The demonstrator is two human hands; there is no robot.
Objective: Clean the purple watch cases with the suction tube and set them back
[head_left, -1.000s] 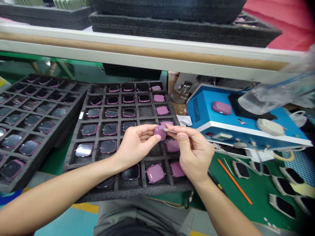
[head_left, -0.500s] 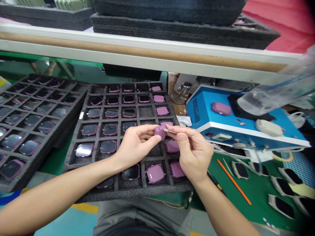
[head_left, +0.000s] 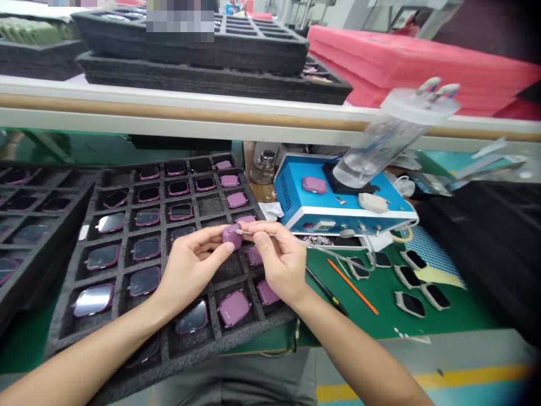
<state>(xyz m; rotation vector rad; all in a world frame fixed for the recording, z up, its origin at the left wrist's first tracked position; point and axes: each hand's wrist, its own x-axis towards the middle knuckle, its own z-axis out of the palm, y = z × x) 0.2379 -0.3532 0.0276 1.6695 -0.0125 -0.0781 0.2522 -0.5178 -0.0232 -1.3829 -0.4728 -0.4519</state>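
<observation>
My left hand (head_left: 196,259) pinches a small purple smartwatch case (head_left: 232,236) above the foam tray (head_left: 169,349). In my right hand (head_left: 282,260) is a thin metal-tipped tool (head_left: 249,233) with a clear tube (head_left: 325,251) trailing off to the right. Its pale tip, or a small piece on it, meets the edge of the case; which of these I cannot tell. Below the hands, purple-framed watches (head_left: 146,248) lie screen up in the tray's compartments. Other purple watch cases (head_left: 235,308) lie back up along the tray's right side.
A blue machine (head_left: 291,186) behind carries a purple watch case (head_left: 314,185) and a clear cylinder (head_left: 363,152). Right of the tray lie an orange stick (head_left: 353,286), a dark pen-like tool (head_left: 326,290) and several pale-framed watches (head_left: 409,304). A shelf rail (head_left: 169,119) crosses above.
My view has swung to the right, so the tray and hands appear farther left and more of the right side shows. Both hands keep their grip, the tool tip still at the case.
</observation>
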